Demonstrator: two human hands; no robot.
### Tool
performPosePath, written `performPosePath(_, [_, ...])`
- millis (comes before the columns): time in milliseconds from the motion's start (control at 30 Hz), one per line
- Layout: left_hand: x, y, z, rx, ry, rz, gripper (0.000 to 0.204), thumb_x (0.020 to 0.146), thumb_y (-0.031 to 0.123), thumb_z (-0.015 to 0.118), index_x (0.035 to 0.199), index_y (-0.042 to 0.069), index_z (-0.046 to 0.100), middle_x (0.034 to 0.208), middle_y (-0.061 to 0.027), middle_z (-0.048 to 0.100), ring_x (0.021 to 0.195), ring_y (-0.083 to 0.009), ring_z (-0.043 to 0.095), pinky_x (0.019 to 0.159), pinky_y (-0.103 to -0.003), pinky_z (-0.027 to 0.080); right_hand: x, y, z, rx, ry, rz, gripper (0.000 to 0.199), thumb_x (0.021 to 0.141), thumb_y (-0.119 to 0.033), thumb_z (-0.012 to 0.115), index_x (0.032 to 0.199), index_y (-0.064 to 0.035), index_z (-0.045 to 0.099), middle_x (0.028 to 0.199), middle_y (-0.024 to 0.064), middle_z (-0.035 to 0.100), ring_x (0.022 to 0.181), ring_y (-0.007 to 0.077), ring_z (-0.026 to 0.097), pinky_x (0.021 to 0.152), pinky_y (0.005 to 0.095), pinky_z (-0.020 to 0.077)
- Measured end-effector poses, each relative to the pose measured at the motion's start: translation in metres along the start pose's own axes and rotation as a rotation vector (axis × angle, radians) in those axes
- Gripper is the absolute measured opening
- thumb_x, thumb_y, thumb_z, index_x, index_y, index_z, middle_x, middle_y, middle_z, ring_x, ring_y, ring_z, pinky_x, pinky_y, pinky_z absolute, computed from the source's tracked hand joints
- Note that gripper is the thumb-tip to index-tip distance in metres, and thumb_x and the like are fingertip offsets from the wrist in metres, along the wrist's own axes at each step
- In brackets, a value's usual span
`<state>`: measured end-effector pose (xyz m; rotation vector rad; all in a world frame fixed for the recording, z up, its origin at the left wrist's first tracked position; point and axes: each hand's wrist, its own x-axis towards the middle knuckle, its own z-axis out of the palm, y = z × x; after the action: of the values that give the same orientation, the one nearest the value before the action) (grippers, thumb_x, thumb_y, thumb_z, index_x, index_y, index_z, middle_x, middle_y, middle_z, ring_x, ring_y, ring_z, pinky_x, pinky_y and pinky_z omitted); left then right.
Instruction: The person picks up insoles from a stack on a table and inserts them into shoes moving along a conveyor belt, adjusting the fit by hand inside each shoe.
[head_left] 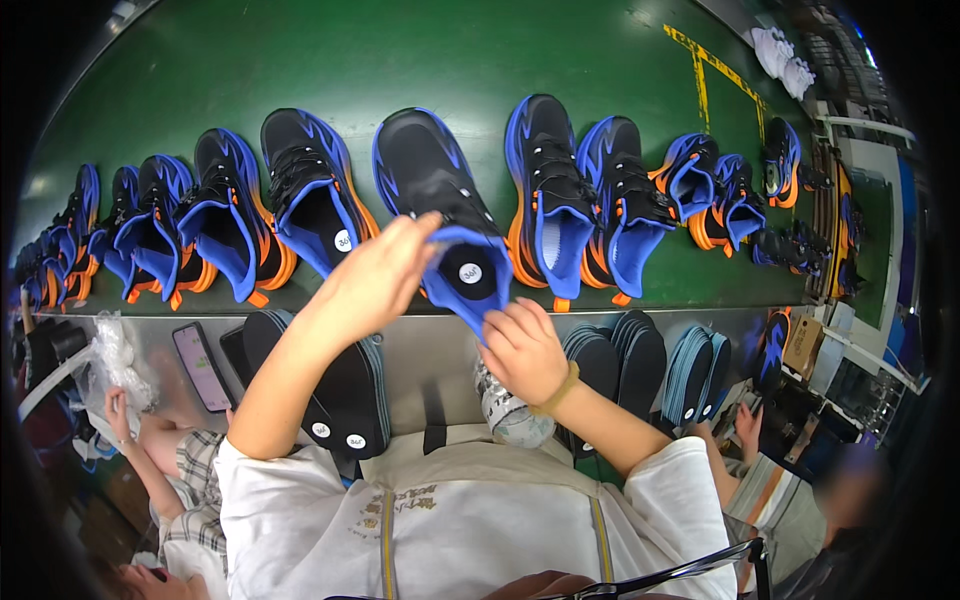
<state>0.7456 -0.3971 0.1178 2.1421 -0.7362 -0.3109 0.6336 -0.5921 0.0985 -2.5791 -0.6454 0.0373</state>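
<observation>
A black and blue sneaker [437, 190] lies on the green conveyor belt [400, 60], toe pointing away from the person, in the middle of a long row of matching shoes [560, 190]. The left hand [375, 275] reaches into the sneaker's opening, its grip closed on the blue collar by the tongue. The right hand [522, 350] sits at the sneaker's heel, its grip pinched on the heel edge. Below the sneaker, near the person's chest, stand stacks of dark insoles [345, 390], and left of those a phone [203, 366] rests on the table [430, 350].
</observation>
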Motion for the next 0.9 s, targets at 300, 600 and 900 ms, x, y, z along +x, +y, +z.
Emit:
performPosePath(300, [0.005,0.050,0.014,-0.121,0.193,-0.021,0.022,0.080,-0.004,0.039,0.101,-0.002,0.046,0.082,-0.0141,0.052,0.075,-0.0250,0.053,0.071,-0.030,0.042,0.104,0.027,0.025,-0.088,-0.976,0.151,0.047,0.072,-0.026,0.044,0.108,0.0039,0.051,0.103,0.0162,0.056,0.101,0.0229,0.053,0.102,0.0404,0.0074])
performPosePath(600, [-0.061,0.118,0.112,-0.206,-0.320,0.232,0.031,0.071,0.002,0.049,0.102,0.001,0.043,0.085,-0.0159,0.051,0.074,-0.0314,0.052,0.065,-0.038,0.043,0.020,0.049,-0.036,0.318,0.126,0.033,0.046,0.068,-0.020,0.058,0.109,-0.0032,0.046,0.102,0.0189,0.052,0.103,0.0290,0.046,0.093,0.0404,0.0279])
performPosePath(900, [-0.069,0.131,0.157,0.196,-0.379,0.402,0.023,0.070,0.012,0.050,0.089,0.001,0.046,0.084,-0.0105,0.048,0.074,-0.0246,0.051,0.068,-0.034,0.041,-0.017,0.147,-0.041,-0.484,0.093,0.201,0.025,0.065,-0.027,0.062,0.077,-0.0054,0.060,0.115,0.0101,0.046,0.119,0.0247,0.029,0.096,0.0579,0.0064])
